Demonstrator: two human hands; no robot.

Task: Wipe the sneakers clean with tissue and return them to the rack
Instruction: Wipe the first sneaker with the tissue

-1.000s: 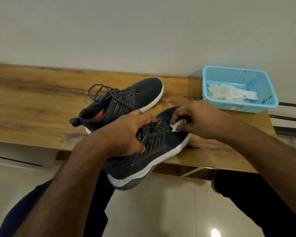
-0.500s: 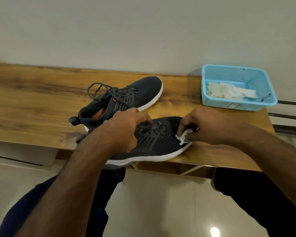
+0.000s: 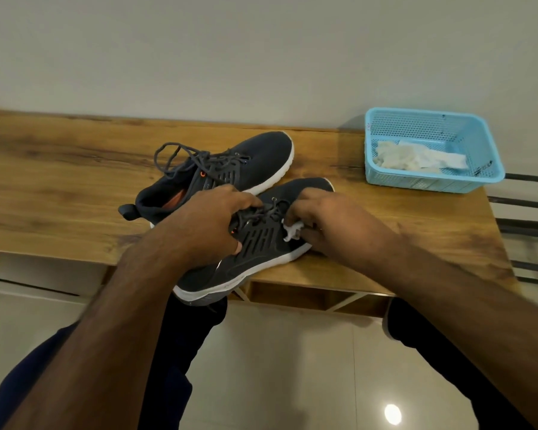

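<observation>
Sneaker in hand (image 3: 255, 243): dark grey with a white sole, toe resting on the near edge of the wooden rack top (image 3: 59, 181), heel overhanging it.
Surroundings: second sneaker (image 3: 230, 169) lay just beyond, laces loose; blue mesh basket (image 3: 429, 181) with crumpled tissues sat far right.
Left hand (image 3: 208, 225): fingers curled over the laced upper, gripping the shoe.
Right hand (image 3: 326, 221): pinched a white tissue wad (image 3: 292, 229) against the shoe's right side, beside the laces.

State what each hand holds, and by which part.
The left hand grips the near sneaker over its laces. The right hand pinches a small wad of tissue against its side.
</observation>
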